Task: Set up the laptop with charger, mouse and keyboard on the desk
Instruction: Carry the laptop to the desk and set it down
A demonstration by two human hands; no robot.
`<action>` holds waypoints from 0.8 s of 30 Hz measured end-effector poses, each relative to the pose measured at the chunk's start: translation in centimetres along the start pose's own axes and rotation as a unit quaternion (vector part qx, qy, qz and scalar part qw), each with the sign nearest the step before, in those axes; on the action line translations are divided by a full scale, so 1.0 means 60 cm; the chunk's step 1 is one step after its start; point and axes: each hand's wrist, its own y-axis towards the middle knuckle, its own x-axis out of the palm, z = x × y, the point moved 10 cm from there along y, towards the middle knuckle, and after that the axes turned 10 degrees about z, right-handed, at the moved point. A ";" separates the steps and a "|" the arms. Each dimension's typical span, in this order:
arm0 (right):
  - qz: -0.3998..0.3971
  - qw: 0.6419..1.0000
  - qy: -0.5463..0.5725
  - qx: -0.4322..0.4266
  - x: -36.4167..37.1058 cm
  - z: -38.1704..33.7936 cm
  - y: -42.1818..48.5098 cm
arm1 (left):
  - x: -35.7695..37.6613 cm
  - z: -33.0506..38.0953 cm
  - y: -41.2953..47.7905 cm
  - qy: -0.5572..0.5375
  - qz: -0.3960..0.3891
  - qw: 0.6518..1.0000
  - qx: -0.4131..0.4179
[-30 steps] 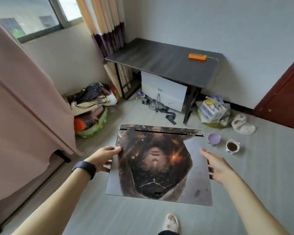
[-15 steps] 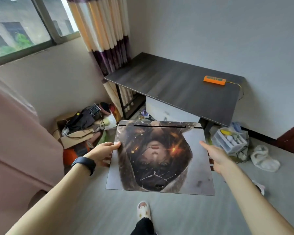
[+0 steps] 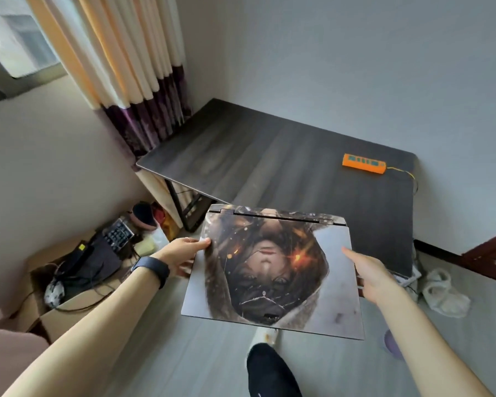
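step: carrying closed laptop with printed portrait lid [image 3: 272, 270] toward dark wood-grain surface [image 3: 284, 164]; nothing of the set is on it yet, judged early in task.
left grip: left hand [image 3: 181, 253] clamps laptop's left edge, thumb on lid, fingers under.
right grip: right hand [image 3: 370, 275] holds right edge, thumb on lid, fingers curled under.
laptop place: level, in the air, hinge end over surface's near edge, rest over floor.
next move: likely carry forward and lower flat onto surface, hinge away; room needed for keyboard in front.
on surface: orange power strip [image 3: 363, 163] at 2 o'clock, near wall.
container: open cardboard box [image 3: 58, 308] on floor at 9 o'clock.
box contents: black keyboard [image 3: 117, 232], dark cables, a pale mouse-like lump; charger cannot tell.
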 end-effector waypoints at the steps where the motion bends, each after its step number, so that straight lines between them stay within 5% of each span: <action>1: -0.001 1.000 0.002 0.003 0.014 -0.021 0.021 | 0.002 0.024 0.024 -0.001 -0.002 1.000 -0.003; 14: 0.015 0.997 -0.005 0.071 0.215 -0.268 0.292 | -0.017 0.337 0.367 -0.005 0.009 1.000 -0.013; 24: 0.125 0.975 0.025 0.181 0.317 -0.326 0.456 | 0.054 0.512 0.648 0.038 -0.036 0.997 -0.055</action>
